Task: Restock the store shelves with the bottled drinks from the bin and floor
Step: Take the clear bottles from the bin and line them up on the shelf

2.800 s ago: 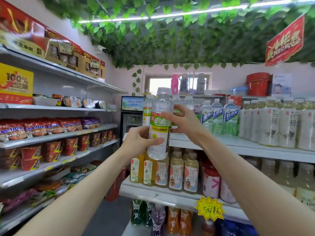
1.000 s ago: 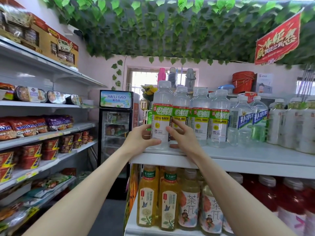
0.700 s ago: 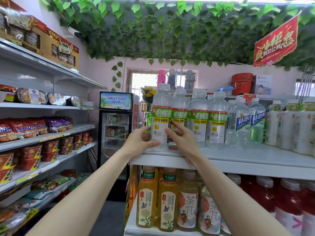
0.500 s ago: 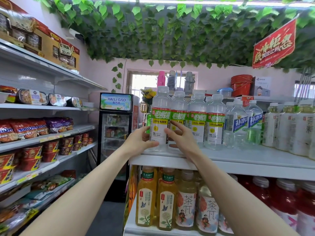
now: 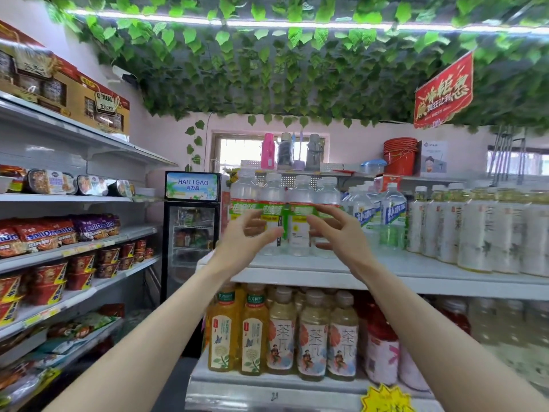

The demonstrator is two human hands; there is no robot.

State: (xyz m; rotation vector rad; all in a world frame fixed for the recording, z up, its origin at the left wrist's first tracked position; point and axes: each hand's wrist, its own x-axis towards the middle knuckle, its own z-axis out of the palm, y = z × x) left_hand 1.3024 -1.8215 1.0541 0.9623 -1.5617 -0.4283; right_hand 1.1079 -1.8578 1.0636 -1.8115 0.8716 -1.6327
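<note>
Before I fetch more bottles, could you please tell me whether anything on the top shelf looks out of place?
Nothing fallen or spilled. The green-label bottles stand upright in a row on the top shelf. The second bottle seems turned, its label seam facing out, though blur makes that uncertain.

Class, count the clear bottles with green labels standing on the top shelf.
4, in a row on the top shelf: leftmost bottle, second bottle, third bottle, rightmost bottle. Others may be hidden behind them.
</note>
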